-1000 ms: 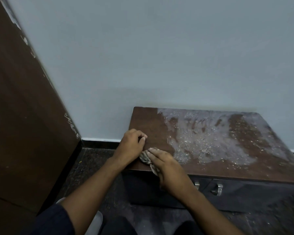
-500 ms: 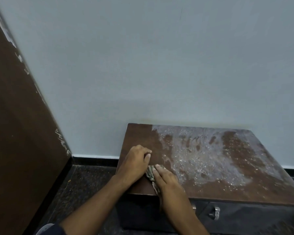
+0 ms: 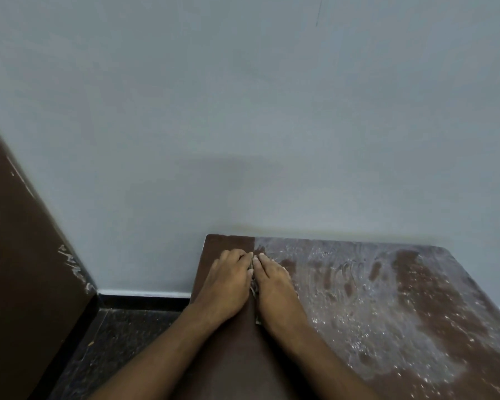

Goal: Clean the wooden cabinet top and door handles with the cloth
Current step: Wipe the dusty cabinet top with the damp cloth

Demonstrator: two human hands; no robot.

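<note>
Pale blue-grey wall [image 3: 243,111] fills most of the view, and against its foot stands the wooden cabinet, whose brown top [image 3: 228,356] serves as the surface being cleaned. The cloth [image 3: 254,287] lies on that top near the back left corner, almost wholly hidden: only a thin greyish strip shows in the gap between the 2 hands. The left hand [image 3: 228,280] lies flat on it with fingers stretched toward the wall, and the right hand [image 3: 274,284] lies just beside, fingers straight as well, the 2 touching at the fingertips. Neither hand is clenched; both press down with extended fingers, probably so the weight spreads over the cloth and it can be pushed as a broad pad rather than dragged in a bunch.

To the left of the hands and toward the viewer the wood is dark and bare, which suggests a strip already wiped. To the right, white dust and flecks [image 3: 373,313] cover most of the top, streaked with darker smears, so much of the job appears left. The hands sit right on the border between the 2 zones, a sensible place from which to work rightward. Door handles are not in view.

Beyond the cabinet, a dark speckled floor [image 3: 122,336] meets a black skirting strip [image 3: 145,300], and a scuffed brown panel [image 3: 20,269] rises at the far left.
</note>
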